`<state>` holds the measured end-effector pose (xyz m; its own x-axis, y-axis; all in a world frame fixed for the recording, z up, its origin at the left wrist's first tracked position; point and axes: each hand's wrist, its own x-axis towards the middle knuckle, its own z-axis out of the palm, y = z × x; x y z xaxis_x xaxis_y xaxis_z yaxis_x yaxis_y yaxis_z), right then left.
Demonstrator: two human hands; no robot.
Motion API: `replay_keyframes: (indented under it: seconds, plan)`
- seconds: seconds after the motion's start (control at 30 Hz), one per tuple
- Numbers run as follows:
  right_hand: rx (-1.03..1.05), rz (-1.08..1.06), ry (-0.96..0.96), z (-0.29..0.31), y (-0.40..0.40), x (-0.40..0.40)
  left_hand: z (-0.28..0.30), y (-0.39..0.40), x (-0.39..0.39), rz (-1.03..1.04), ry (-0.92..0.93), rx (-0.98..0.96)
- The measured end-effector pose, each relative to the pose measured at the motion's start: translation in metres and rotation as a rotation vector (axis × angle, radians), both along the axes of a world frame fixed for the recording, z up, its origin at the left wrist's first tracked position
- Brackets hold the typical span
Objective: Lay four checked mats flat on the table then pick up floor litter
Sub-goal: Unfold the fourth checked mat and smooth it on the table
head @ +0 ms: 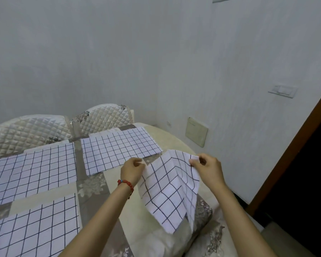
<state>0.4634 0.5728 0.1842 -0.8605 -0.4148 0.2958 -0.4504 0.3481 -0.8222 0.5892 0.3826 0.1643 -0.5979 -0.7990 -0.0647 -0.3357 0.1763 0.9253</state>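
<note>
Three white mats with dark checks lie flat on the table [93, 190]: one at the far middle [119, 149], one at the left [32, 171] and one at the near left [33, 227]. A fourth checked mat [170, 190] hangs in the air above the table's right side, partly folded and creased. My left hand [132, 170] pinches its upper left corner. My right hand [207, 168] pinches its upper right corner. A red bracelet is on my left wrist.
Two quilted chair backs [104, 117] [28, 130] stand behind the table against the grey wall. The table's rounded right edge [202, 216] is close to a dark doorway with a brown frame [289, 151]. A strip of floor [278, 236] shows at the lower right.
</note>
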Motion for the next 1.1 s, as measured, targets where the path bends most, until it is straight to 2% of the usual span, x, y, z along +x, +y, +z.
replay_keyframes:
  seconds: [0.07,0.17,0.23,0.3,0.37,0.5,0.57,0.7,0.83,1.1]
  plan:
    - [0.059,0.067,0.046,0.007,-0.003,-0.002,0.004,0.002,-0.004,-0.069,-0.055,-0.156]
    - [0.134,0.186,0.053,0.017,-0.010,0.000,0.017,0.015,-0.015,-0.271,0.019,-0.399]
    - [0.154,0.248,0.065,0.023,-0.015,0.002,0.025,0.024,-0.024,-0.431,0.039,-0.451]
    - [0.131,0.297,0.051,0.029,-0.017,0.006,0.034,0.031,-0.031,-0.558,0.045,-0.413]
    - [0.078,0.285,0.036,0.034,-0.016,0.008,0.042,0.034,-0.037,-0.609,0.062,-0.415]
    - [0.054,0.133,-0.036,0.033,0.005,-0.004,0.050,0.024,-0.044,-0.511,0.155,-0.403]
    - [0.112,0.125,-0.116,0.025,0.025,-0.014,0.056,0.014,-0.043,-0.457,0.228,-0.333]
    - [0.082,0.087,-0.218,0.003,0.055,-0.027,0.068,-0.006,-0.039,-0.377,0.330,-0.216]
    - [-0.111,0.019,-0.279,-0.001,0.056,-0.031,0.072,-0.016,-0.036,-0.317,0.398,-0.170]
    - [-0.367,0.016,-0.174,0.031,0.033,-0.025,0.065,-0.021,-0.033,-0.232,0.418,-0.047]
